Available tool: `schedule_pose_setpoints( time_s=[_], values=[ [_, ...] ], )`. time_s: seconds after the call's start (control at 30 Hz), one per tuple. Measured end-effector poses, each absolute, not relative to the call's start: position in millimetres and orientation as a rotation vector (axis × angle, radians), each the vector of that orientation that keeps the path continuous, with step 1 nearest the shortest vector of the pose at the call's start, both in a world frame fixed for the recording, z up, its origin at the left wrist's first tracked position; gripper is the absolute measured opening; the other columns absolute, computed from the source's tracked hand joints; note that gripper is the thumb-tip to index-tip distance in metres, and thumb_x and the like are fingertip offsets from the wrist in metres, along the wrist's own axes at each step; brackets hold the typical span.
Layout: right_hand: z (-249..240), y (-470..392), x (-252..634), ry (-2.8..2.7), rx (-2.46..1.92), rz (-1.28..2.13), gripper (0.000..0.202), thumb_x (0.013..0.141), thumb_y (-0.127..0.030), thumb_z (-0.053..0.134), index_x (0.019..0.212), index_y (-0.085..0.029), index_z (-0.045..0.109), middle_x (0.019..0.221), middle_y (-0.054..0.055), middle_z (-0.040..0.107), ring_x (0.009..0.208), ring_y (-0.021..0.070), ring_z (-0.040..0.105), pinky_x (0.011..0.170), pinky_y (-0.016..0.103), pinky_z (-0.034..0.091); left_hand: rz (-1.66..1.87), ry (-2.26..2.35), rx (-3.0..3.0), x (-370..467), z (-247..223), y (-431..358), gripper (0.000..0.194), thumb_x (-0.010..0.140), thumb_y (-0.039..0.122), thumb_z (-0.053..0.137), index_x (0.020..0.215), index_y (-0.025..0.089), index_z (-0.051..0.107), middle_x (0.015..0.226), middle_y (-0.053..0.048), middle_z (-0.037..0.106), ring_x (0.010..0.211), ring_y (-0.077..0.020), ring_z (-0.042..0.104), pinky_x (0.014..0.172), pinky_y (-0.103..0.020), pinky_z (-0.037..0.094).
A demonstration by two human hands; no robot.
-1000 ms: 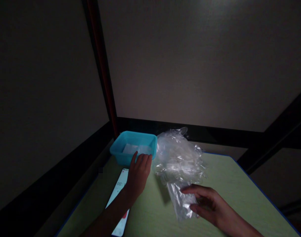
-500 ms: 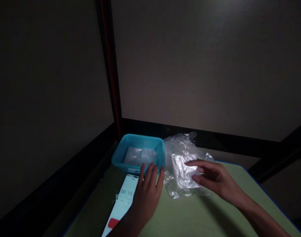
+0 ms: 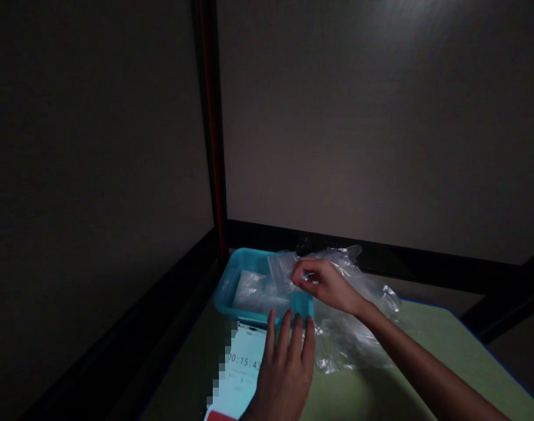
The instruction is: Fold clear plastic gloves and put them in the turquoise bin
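Note:
A blue plastic basin [image 3: 226, 292] sits at the back of the table, with flat clear plastic packets [image 3: 249, 289] lying inside. Above the basin's right side, my right hand [image 3: 326, 283] pinches one small clear plastic packet [image 3: 282, 270] between thumb and forefinger. My left hand [image 3: 288, 356] has its fingers stretched out, the tips at the basin's front rim and the hand partly over a phone. To the right of the basin lies a large crumpled clear plastic bag [image 3: 354, 336], partly behind my right hand and forearm.
A phone [image 3: 240, 380] with a lit timer screen lies in front of the basin. The green tabletop [image 3: 429, 333] has a blue edge. Walls [image 3: 358, 146] rise behind and to the left, meeting at a dark red post [image 3: 214, 128].
My right hand has moved left from the plastic bag to over the basin, now with a packet in its fingers. My left hand remains by the basin's front rim. The view has shifted slightly.

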State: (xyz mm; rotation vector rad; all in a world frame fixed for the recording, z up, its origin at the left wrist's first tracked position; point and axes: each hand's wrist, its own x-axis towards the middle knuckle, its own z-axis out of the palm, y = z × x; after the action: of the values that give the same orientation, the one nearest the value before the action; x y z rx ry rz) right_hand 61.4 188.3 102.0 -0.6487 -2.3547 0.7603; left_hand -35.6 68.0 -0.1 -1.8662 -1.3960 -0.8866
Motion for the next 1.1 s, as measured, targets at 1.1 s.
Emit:
schedule_pose_setpoints(
  time_s=[1.1],
  values=[
    [64,242,-23,-2.974,-0.376,1.108,0.03,0.059,0.011,0.047,0.068,-0.012,0.066,0.064,-0.003,0.062,0.06,0.0094,0.056,0.058,0.019,0.045,-0.992,-1.363,-1.858,-31,6,68,0.039,0.094,0.016,0.027,0.1,0.015,0.066,0.095,-0.004,0.069,0.098,-0.0208,0.057,0.105,-0.04,0.022]
  ],
)
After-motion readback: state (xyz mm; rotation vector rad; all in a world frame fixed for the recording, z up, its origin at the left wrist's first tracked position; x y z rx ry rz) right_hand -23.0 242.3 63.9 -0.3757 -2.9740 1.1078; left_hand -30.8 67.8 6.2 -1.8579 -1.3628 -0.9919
